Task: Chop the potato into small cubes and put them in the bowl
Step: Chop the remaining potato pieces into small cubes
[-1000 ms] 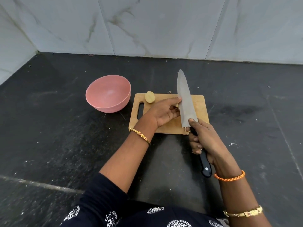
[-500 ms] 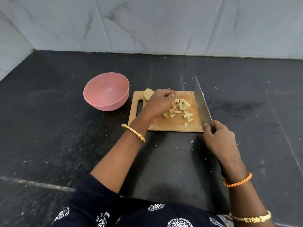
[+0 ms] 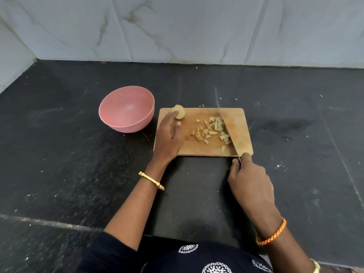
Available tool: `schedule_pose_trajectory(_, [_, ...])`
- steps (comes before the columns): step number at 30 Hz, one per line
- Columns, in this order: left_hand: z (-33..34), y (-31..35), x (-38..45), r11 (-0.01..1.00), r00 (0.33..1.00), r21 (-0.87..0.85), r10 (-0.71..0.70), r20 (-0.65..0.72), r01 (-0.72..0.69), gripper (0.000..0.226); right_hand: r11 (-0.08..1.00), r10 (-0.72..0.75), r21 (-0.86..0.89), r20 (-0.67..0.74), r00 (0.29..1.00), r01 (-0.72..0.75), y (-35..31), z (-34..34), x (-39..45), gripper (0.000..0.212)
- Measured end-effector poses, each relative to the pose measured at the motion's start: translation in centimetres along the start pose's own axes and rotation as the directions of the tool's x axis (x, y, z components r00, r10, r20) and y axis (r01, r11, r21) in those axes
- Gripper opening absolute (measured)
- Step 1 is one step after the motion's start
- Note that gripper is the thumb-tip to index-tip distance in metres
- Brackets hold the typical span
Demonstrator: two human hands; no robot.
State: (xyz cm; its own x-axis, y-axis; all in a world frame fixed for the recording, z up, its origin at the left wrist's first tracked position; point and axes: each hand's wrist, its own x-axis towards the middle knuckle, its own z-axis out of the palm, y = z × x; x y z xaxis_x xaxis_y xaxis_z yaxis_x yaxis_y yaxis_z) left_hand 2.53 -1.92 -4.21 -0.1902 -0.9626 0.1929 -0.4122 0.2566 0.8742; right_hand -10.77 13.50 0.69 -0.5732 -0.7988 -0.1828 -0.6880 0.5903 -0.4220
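A wooden cutting board lies on the black counter. Several small potato cubes are scattered over its middle and right. An uncut potato piece sits at the board's far left corner. My left hand rests flat on the board's left side, its fingertips touching that piece, fingers apart. My right hand grips the knife at the board's near right corner. The blade stands on edge against the right side of the cube pile. The empty pink bowl stands left of the board.
The black stone counter extends on all sides, speckled with small crumbs. A white marble-tiled wall closes the back and the far left corner.
My left hand has left the cube pile and moved left to the uncut potato piece. The knife blade has slid left against the cubes. A second ago the hand covered the potato being cut.
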Motion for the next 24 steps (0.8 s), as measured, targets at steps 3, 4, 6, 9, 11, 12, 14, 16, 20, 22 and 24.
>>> schedule_pose_trajectory(3, [0.7, 0.3, 0.0, 0.996, 0.996, 0.061, 0.056, 0.076, -0.061, 0.046, 1.0, -0.017, -0.018, 0.011, 1.0, 0.017, -0.2, 0.0, 0.0, 0.025])
schedule_pose_trajectory(4, [0.9, 0.3, 0.1, 0.993, 0.993, 0.086, 0.075, 0.093, -0.083, 0.048, 0.999, -0.026, -0.021, 0.019, 0.999, 0.026, -0.3, 0.0, -0.1, 0.025])
schedule_pose_trajectory(6, [1.0, 0.1, 0.3, 0.988, 0.99, 0.114, 0.092, 0.106, -0.104, 0.049, 0.998, -0.053, -0.027, 0.045, 0.998, 0.054, -0.9, 0.3, -0.4, 0.025])
schedule_pose_trajectory(9, [1.0, 0.2, 0.1, 0.992, 0.991, 0.058, 0.109, 0.079, -0.114, 0.046, 0.994, -0.094, -0.038, 0.088, 0.992, 0.098, -2.1, 0.8, -0.7, 0.024])
schedule_pose_trajectory(11, [1.0, 0.2, 0.2, 0.995, 0.994, 0.006, 0.095, 0.06, -0.096, 0.046, 0.992, -0.111, -0.046, 0.118, 0.987, 0.117, -2.9, 1.1, -0.8, 0.025])
schedule_pose_trajectory(12, [0.9, 0.2, 0.2, 0.996, 0.994, -0.003, 0.089, 0.058, -0.089, 0.046, 0.991, -0.117, -0.045, 0.136, 0.984, 0.124, -3.3, 1.2, -0.8, 0.025])
schedule_pose_trajectory(14, [0.9, 0.2, 0.2, 0.996, 0.995, -0.011, 0.085, 0.054, -0.084, 0.047, 0.99, -0.129, -0.027, 0.169, 0.977, 0.136, -4.0, 1.5, -0.9, 0.024])
schedule_pose_trajectory(16, [0.8, 0.3, 0.1, 0.996, 0.995, -0.002, 0.089, 0.036, -0.089, 0.047, 0.991, -0.13, 0.008, 0.175, 0.976, 0.13, -4.2, 1.4, -1.0, 0.023])
schedule_pose_trajectory(20, [1.1, -0.1, -0.6, 0.98, 0.99, 0.139, 0.135, 0.045, -0.14, 0.051, 0.998, -0.041, 0.055, 0.07, 0.997, 0.037, -2.9, -0.1, -0.6, 0.023])
schedule_pose_trajectory(22, [1.6, -0.2, -1.0, 0.974, 0.993, 0.192, 0.122, -0.004, -0.119, 0.054, 0.999, 0.008, 0.041, 0.014, 1.0, -0.009, -2.1, -0.6, 0.2, 0.023])
schedule_pose_trajectory(24, [1.8, 0.1, -1.1, 0.986, 0.995, 0.155, 0.066, -0.072, -0.054, 0.055, 1.0, 0.03, 0.006, 0.013, 0.999, -0.03, -1.6, -0.9, 0.8, 0.023])
